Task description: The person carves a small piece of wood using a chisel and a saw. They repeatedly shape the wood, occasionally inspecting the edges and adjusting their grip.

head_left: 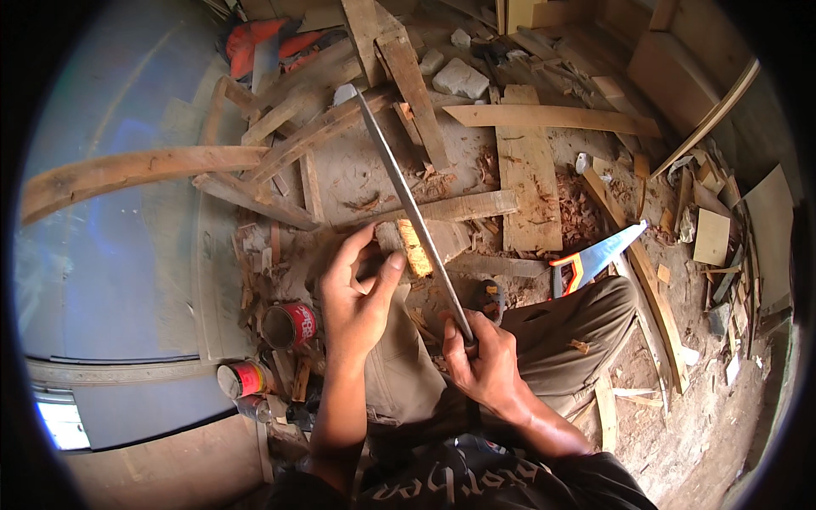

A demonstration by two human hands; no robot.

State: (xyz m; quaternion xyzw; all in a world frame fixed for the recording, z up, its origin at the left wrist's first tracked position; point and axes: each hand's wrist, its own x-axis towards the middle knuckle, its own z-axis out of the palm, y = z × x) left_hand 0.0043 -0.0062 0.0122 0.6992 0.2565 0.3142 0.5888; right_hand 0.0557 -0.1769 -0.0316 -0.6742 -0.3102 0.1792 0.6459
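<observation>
My left hand (355, 297) grips a short wood block (414, 248) between thumb and fingers. One face of it is bright yellow and rough, while the side by my thumb is grey. My right hand (486, 364) is closed round the handle of a machete (398, 174), its long, narrow metal blade slanting away up and to the left. The blade passes just right of the block's yellow face; whether they touch I cannot tell. Below and beyond my hands are my bent legs in brown trousers (561, 336).
A handsaw (602, 255) with an orange and black handle lies right of my knee. Paint cans (291, 325) stand to the left. Ahead lie planks (529, 170), a curved wooden piece (144, 170), stones (461, 79) and wood shavings. A long board (654, 297) runs along the right.
</observation>
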